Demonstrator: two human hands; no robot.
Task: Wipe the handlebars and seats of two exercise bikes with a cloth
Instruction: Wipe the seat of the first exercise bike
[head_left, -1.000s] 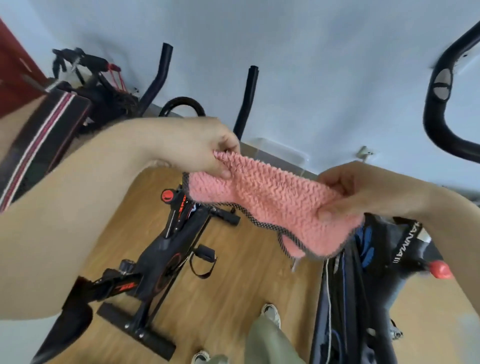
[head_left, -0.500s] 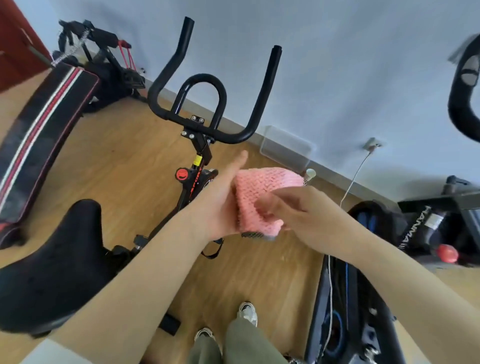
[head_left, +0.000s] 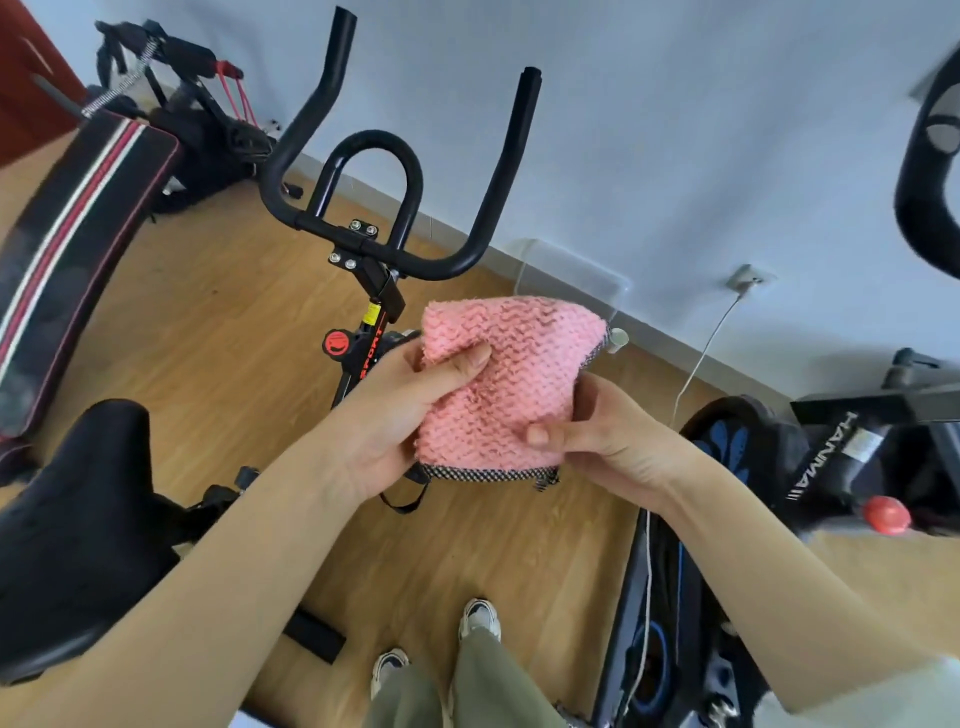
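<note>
Pink cloth (head_left: 506, 384), folded to a pad, is gripped by both left hand (head_left: 395, 421) and right hand (head_left: 608, 441), clear of the near bike's handlebars (head_left: 384, 244) and seat (head_left: 78, 514); wiping seemingly unstarted, second bike (head_left: 831, 452) only partly visible.

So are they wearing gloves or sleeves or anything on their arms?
No gloves: the left grip and right grip are bare hands, with no rings or watch in view. The left forearm and right forearm are bare too, no sleeves showing. The thumbnails look short and unpainted.
</note>
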